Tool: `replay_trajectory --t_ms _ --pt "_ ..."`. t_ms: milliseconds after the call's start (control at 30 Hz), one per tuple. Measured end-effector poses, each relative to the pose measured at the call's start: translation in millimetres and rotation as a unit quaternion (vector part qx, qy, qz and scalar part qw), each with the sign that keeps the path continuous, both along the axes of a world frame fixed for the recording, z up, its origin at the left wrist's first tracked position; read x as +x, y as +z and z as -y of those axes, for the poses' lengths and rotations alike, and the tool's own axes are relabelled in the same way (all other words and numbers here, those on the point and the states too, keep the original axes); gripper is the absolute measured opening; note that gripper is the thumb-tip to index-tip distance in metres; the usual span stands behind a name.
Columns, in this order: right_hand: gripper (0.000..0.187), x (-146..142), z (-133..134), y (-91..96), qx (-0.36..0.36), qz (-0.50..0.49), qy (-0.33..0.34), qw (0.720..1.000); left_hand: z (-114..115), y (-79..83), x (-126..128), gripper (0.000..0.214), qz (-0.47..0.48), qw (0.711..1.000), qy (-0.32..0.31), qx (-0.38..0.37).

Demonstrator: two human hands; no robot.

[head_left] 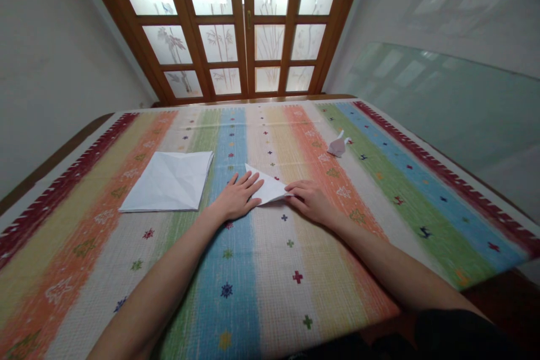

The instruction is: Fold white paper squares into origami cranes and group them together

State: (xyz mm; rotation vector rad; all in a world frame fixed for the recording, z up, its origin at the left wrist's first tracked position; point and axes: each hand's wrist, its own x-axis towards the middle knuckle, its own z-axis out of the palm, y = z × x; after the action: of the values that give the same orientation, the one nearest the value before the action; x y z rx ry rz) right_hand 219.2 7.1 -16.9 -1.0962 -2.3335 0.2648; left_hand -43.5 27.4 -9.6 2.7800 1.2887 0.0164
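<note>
A small white sheet of paper [270, 187], folded to a triangular shape, lies on the striped tablecloth [236, 270] in front of me. My left hand [239, 196] rests flat on its left part, fingers spread. At the paper's right corner, my right hand [311, 200] has its fingers pressed together on the tip; the thumb is mostly hidden. To the left sits a stack of white square paper [167, 183] with faint creases. A small folded paper crane [337, 146] stands farther back on the right.
The table reaches back toward wooden doors [250, 39] with frosted panes. A pale wall [54, 39] rises on the left, and a glass panel [447, 107] leans along the right wall. The tablecloth's near edge hangs close to my body.
</note>
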Motion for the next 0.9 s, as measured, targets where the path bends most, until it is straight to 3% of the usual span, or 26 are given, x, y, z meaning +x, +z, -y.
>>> replay_trajectory --t_ms 133,333,533,733,900 --pt "0.032 -2.9 -7.0 -0.8 -0.022 -0.012 -0.083 0.996 -0.3 2.3 1.6 0.051 0.009 1.000 0.013 -0.013" --pt "0.026 -11.1 -11.8 -4.8 0.021 0.050 -0.189 0.981 3.1 2.8 11.7 0.055 0.024 0.999 0.042 0.010" --pt "0.025 -5.6 -10.2 -9.6 0.045 0.091 -0.211 0.972 13.5 9.6 33.8 0.055 -0.019 0.997 0.055 0.060" --pt "0.041 28.1 -16.0 -16.7 0.004 0.093 -0.227 0.969 13.5 14.2 39.4 0.063 -0.028 0.996 0.066 0.056" --pt "0.050 43.4 -22.7 -20.3 -0.012 0.076 -0.224 0.971 7.5 23.5 43.8 0.063 -0.052 0.997 0.021 0.058"
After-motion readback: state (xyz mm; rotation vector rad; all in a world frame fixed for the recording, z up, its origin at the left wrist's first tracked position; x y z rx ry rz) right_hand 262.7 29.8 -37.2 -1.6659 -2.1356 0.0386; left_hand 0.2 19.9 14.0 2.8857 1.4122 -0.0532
